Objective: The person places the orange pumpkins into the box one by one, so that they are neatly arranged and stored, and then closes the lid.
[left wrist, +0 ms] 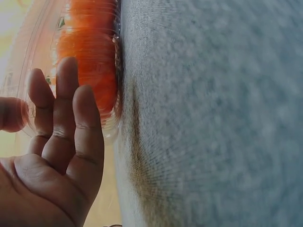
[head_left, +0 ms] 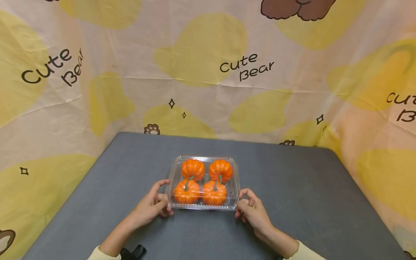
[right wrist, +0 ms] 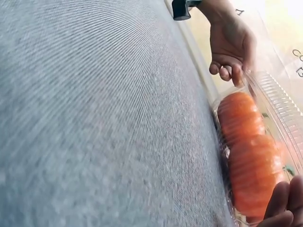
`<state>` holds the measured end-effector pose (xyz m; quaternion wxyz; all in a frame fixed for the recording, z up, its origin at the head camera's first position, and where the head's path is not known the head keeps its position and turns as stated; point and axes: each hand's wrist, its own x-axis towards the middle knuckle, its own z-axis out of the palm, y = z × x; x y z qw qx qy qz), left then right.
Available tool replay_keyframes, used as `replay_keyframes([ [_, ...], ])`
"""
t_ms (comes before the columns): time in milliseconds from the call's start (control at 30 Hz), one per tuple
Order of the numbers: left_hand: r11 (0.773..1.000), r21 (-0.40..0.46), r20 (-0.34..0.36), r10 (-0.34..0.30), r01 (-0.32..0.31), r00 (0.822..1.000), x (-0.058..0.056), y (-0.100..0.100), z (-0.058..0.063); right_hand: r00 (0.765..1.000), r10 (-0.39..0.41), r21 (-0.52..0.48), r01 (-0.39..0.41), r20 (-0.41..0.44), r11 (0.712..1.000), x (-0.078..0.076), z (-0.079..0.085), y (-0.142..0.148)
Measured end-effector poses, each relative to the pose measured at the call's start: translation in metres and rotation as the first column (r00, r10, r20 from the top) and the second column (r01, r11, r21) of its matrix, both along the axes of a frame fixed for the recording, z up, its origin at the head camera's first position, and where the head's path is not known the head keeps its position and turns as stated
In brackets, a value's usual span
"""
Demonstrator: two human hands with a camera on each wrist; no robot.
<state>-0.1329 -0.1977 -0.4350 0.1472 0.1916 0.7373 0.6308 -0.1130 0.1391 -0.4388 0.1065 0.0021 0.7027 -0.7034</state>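
A clear plastic clamshell box (head_left: 204,208) lies on the grey table, with several small orange pumpkins (head_left: 186,193) with green stems inside. My left hand (head_left: 151,206) holds the box's left edge near the front corner, thumb and index finger at the rim. Three fingers of that hand (left wrist: 66,127) lie alongside the box wall in the left wrist view. At the opposite front corner, my right hand (head_left: 255,213) pinches the rim between thumb and fingers. In the right wrist view only part of the right hand (right wrist: 284,203) shows, beside the nearer pumpkin (right wrist: 253,175).
The grey table (head_left: 292,187) extends around the box on all sides. Behind it and at both sides hangs a yellow and cream printed cloth (head_left: 195,54). A black object (head_left: 138,251) shows beside the left sleeve at the bottom edge.
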Motion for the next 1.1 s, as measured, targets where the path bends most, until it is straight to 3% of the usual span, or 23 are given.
replay_keyframes([
  [267, 0.999, 0.048, 0.017, -0.014, 0.013, 1.000, 0.003, 0.001, 0.000, 0.999, -0.046, -0.023, 0.046, 0.014, 0.999, 0.004, 0.000, -0.004],
  [500, 0.997, 0.073, 0.006, -0.019, 0.019, 1.000, 0.007, 0.003, -0.001, 0.999, -0.038, -0.060, 0.039, 0.008, 0.997, 0.009, 0.000, -0.005],
  [667, 0.999, -0.022, 0.020, 0.024, -0.023, 1.000, 0.006, 0.005, 0.003, 0.999, -0.034, -0.019, 0.034, -0.002, 0.999, 0.008, 0.003, -0.002],
  [800, 0.989, -0.122, 0.020, 0.083, -0.080, 0.996, 0.004, 0.004, 0.008, 0.999, 0.047, 0.043, -0.046, -0.019, 0.998, 0.005, 0.006, 0.007],
  [867, 0.976, -0.188, -0.018, 0.107, -0.108, 0.994, 0.004, 0.001, 0.010, 0.993, 0.108, 0.098, -0.103, -0.049, 0.990, 0.004, 0.008, 0.014],
  [1000, 0.938, -0.299, -0.130, 0.141, -0.175, 0.981, 0.001, -0.004, 0.015, 0.966, 0.227, 0.274, -0.187, -0.123, 0.943, 0.000, 0.015, 0.032],
  [1100, 0.904, -0.353, -0.197, 0.181, -0.242, 0.963, -0.003, -0.008, 0.023, 0.952, 0.268, 0.404, -0.188, -0.150, 0.895, -0.006, 0.029, 0.046],
])
